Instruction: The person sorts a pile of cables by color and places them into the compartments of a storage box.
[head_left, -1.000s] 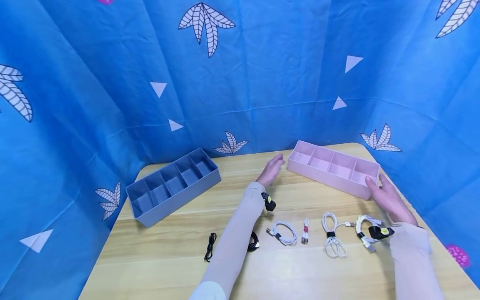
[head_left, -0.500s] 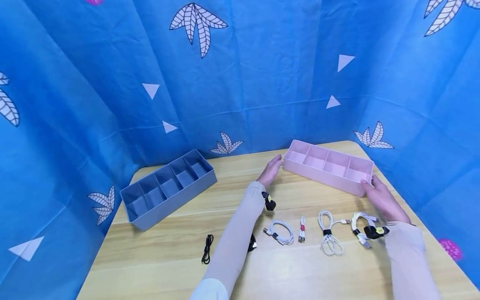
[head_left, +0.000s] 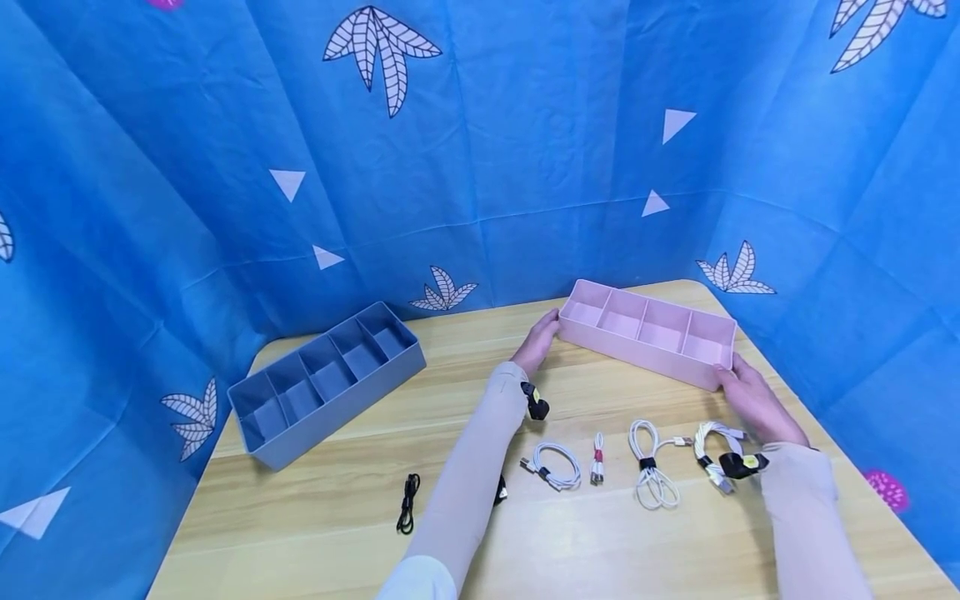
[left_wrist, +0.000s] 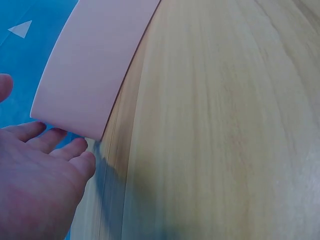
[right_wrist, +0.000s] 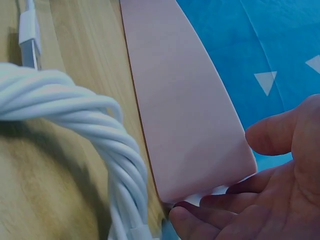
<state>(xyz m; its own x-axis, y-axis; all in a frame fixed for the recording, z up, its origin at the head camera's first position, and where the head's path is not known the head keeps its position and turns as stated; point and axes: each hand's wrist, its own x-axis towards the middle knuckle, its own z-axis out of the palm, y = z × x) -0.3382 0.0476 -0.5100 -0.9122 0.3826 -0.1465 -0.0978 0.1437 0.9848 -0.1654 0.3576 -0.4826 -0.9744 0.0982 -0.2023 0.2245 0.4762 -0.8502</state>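
A pink box (head_left: 637,346) with several compartments stands at the back right of the table. The left hand (head_left: 536,342) is at its left end; in the left wrist view, extended fingers (left_wrist: 55,140) touch or nearly touch that end. At the opposite end is the right hand (head_left: 757,404), its thumb (right_wrist: 272,135) by the upper edge and its loosely bent fingers (right_wrist: 220,205) along the end wall. A braided white cable (head_left: 708,458) lies just in front of the right wrist, and looms large in the right wrist view.
A dark blue compartment box (head_left: 330,383) stands at the back left. Along the front lie a black cable (head_left: 407,504), a coiled white cable (head_left: 555,467), a short white cable (head_left: 597,458) and a looped white cable (head_left: 651,467). Blue curtains (head_left: 480,150) border the table.
The head view has turned slightly, shifting everything left. The left hand has closed the gap to the pink box, and the right hand has drawn in against its right end.
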